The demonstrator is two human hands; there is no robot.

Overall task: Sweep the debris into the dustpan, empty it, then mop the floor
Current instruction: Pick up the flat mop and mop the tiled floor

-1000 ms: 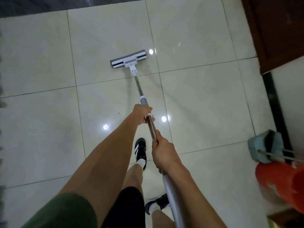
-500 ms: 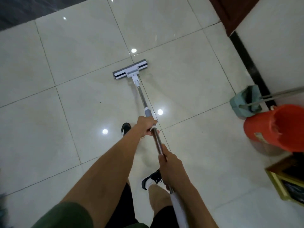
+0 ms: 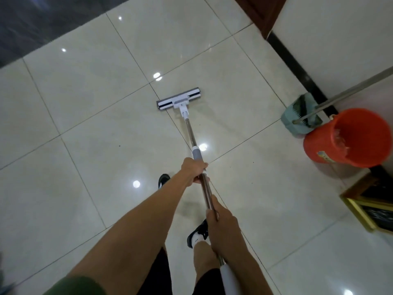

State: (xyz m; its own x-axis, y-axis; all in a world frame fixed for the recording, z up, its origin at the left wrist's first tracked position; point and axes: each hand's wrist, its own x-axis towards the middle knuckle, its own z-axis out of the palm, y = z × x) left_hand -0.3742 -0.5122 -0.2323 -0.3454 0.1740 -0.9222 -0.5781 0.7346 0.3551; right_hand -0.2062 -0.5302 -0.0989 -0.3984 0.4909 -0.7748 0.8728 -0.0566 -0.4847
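A flat mop with a white and grey head (image 3: 179,99) lies on the glossy cream floor tiles (image 3: 95,128), its metal pole (image 3: 190,133) running back toward me. My left hand (image 3: 194,170) grips the pole just below the grey collar. Lower on the pole, my right hand (image 3: 222,227) grips it near my body. A green dustpan (image 3: 302,116) with a long handle leans against the wall at the right, beside an orange bucket (image 3: 344,138).
A white wall with a black skirting strip (image 3: 297,67) runs along the right. A dark wooden door frame (image 3: 261,15) stands at the top right. A gold-framed bin (image 3: 372,209) sits at the right edge. My black shoes (image 3: 196,233) stand under the pole.
The view has swung left and down, so the bucket, dustpan and wall now show further in. The mop head has slid over the tiles toward the right while both hands kept their grip.
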